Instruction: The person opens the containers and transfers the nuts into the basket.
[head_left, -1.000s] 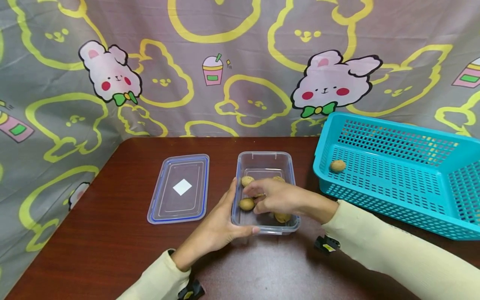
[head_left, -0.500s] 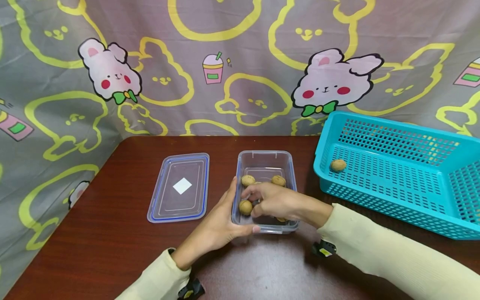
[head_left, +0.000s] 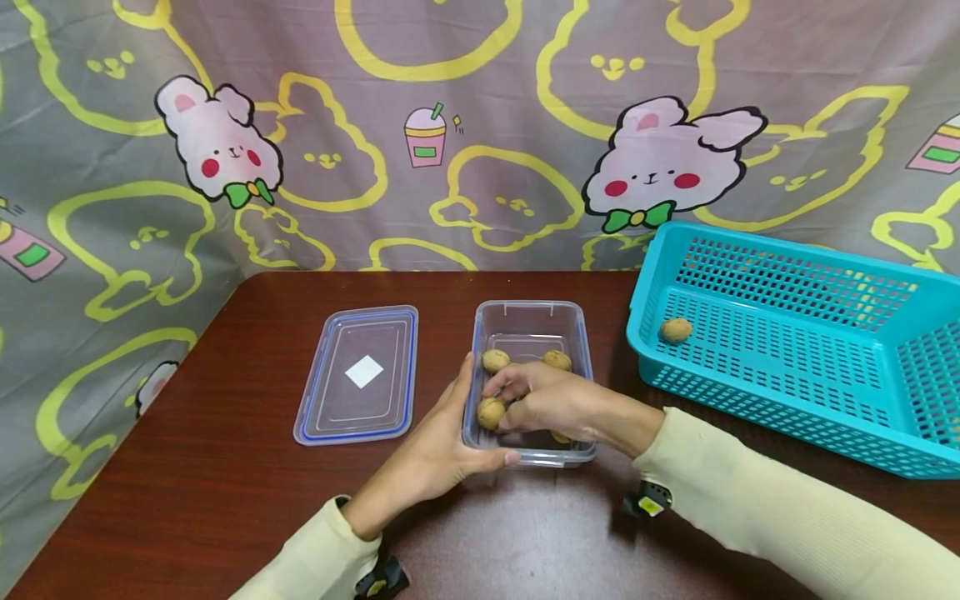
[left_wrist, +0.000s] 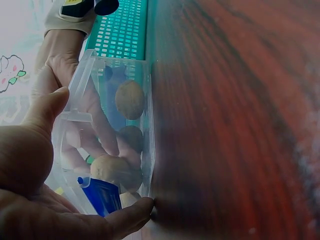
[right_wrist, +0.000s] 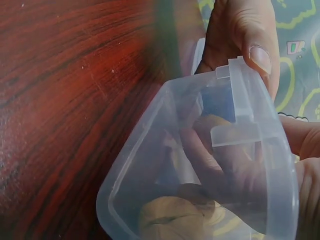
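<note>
A clear plastic food box [head_left: 528, 319] holds several walnuts, one of them at the far left inside [head_left: 496, 361]. My left hand [head_left: 435, 458] grips the box at its near left corner, thumb along the front rim and fingers along the left side. My right hand [head_left: 551, 400] reaches down into the box. Its thumb and fingers are curled about a walnut [head_left: 491, 413] near the left wall. Another walnut [head_left: 557, 361] lies at the far right inside, and the right hand partly covers one near the front. Through the clear wall, the right wrist view shows a large walnut [right_wrist: 172, 217].
The box's clear lid [head_left: 356, 375], with a blue seal and a white label, lies flat to the left. At the right stands a turquoise perforated basket [head_left: 780, 417] with one walnut [head_left: 676, 331] in its left corner. A patterned curtain [head_left: 480, 192] hangs behind the table [head_left: 255, 375].
My right hand has shifted slightly left and nearer within the box, and the held walnut moved a little nearer too. The far right walnut is now uncovered. My left hand stays in place.
</note>
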